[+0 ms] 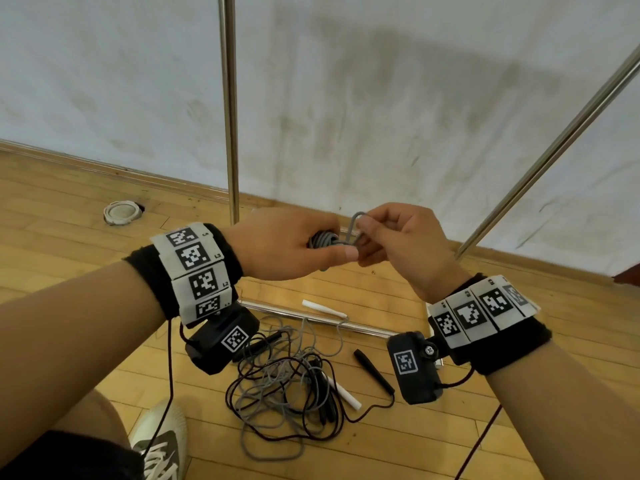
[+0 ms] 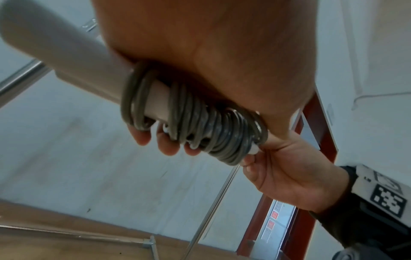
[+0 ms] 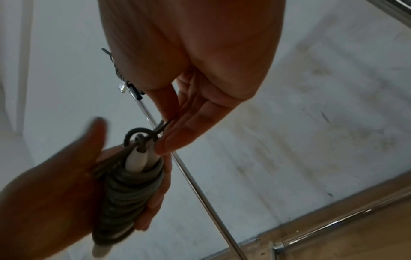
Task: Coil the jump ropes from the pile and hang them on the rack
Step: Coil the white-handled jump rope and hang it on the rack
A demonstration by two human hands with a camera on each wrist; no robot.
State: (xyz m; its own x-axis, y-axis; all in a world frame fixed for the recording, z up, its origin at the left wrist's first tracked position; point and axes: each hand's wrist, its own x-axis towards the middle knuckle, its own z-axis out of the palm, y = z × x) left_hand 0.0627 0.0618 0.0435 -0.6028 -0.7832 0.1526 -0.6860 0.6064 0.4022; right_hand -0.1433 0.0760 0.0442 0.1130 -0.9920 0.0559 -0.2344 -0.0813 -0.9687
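L hand (image 1: 277,247) grips coiled grey rope (image 2: 200,123) w/ handles; R hand (image 1: 398,244) fingers pinch its loop.

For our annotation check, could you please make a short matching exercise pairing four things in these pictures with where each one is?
Things:
1. grey coiled rope
2. grey rope loop
3. tangled rope pile
4. round white cap

Places:
A. on the floor near the skirting board
B. pinched by the right hand
C. on the floor below both hands
D. wound round white handles, gripped by the left hand

Pairs: 1-D, 2-B, 3-C, 4-A
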